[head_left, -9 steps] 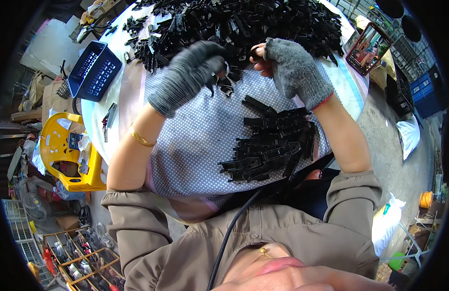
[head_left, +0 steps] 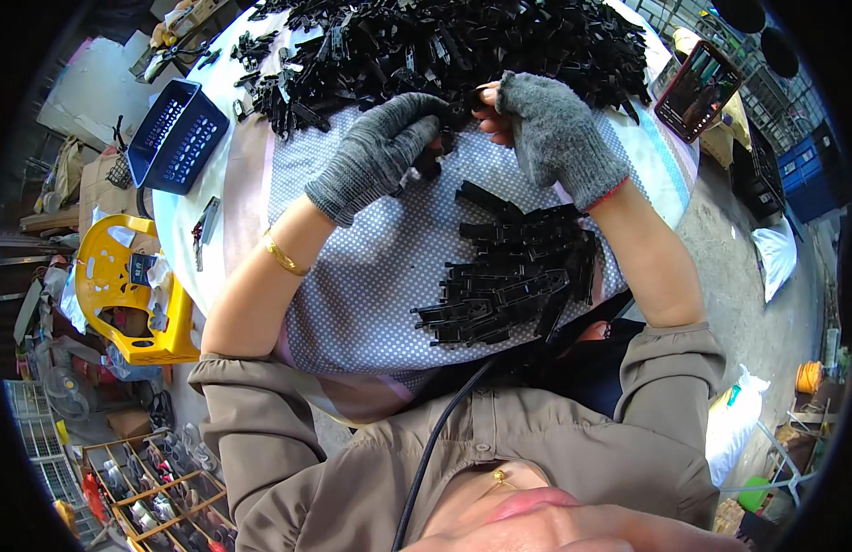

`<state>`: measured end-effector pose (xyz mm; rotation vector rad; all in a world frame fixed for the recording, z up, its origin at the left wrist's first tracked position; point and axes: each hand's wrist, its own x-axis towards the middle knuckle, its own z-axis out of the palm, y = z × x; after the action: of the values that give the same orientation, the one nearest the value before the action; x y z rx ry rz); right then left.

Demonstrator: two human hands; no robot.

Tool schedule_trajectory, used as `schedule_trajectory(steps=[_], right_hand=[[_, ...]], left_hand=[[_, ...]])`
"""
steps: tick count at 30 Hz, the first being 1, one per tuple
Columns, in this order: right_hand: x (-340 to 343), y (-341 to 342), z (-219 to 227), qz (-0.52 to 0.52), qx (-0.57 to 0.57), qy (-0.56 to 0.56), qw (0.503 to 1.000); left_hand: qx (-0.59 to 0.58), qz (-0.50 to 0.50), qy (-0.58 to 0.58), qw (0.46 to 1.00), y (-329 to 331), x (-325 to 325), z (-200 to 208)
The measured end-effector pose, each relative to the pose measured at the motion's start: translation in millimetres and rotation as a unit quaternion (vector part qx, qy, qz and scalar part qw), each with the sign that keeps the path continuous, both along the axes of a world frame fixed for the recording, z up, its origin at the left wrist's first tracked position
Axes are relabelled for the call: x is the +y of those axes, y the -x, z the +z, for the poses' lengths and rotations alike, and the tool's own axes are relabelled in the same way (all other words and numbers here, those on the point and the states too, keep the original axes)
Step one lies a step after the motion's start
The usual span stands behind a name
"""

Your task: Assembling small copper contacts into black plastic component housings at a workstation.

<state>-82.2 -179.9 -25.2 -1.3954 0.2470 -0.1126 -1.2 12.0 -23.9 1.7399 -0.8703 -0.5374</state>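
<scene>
Both my hands wear grey knit gloves with bare fingertips and meet at the near edge of a large heap of black plastic parts [head_left: 389, 46]. My left hand [head_left: 378, 152] is closed, with a small black plastic part [head_left: 430, 167] at its fingertips, partly hidden by the fingers. My right hand [head_left: 557, 138] pinches another dark plastic part [head_left: 479, 99] between thumb and fingers, close to the left fingertips. Whether the two parts touch cannot be made out. Nearer me, below the right hand, several long black plastic pieces [head_left: 509, 271] lie roughly lined up in a pile.
A round table wears a dotted cloth [head_left: 352, 276]. On its left are a blue basket [head_left: 179, 138] and a small tool [head_left: 205, 225]; a phone [head_left: 699, 90] stands at the right edge. A yellow plastic chair [head_left: 122, 285] is at left, white sacks [head_left: 774, 258] at right.
My left hand has come down and rightward, its fingers closer to the right hand's. The right hand has barely moved. The phone's screen picture has changed.
</scene>
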Motion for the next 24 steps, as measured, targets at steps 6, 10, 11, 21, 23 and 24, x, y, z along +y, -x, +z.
schedule_trajectory(steps=[6, 10, 11, 21, 23, 24], right_hand=[[6.7, 1.8, 4.1, -0.001, 0.021, 0.0, 1.0], [10.2, 4.9, 4.9, 0.002, 0.01, 0.037, 0.999], [10.6, 4.6, 4.4, 0.007, 0.008, 0.022, 1.0], [3.4, 10.4, -8.9, 0.003, -0.309, 0.448, 0.839], [5.0, 12.2, -0.3, 0.085, -0.204, 0.374, 0.901], [5.5, 12.0, 3.6, 0.086, -0.205, 0.373, 0.901]], left_hand=[[-0.053, 0.0, 0.011, 0.999, 3.1, -0.8, 2.9], [-0.08, -0.02, 0.015, 0.997, 8.2, -1.1, 8.3], [-0.067, 0.001, 0.007, 0.998, 11.6, -1.0, 10.6], [-0.113, 0.063, -0.094, 0.987, 18.9, -1.4, 24.9], [-0.102, 0.024, -0.115, 0.988, 11.3, 5.9, 29.0], [-0.09, -0.017, -0.134, 0.987, 8.4, 9.5, 31.3]])
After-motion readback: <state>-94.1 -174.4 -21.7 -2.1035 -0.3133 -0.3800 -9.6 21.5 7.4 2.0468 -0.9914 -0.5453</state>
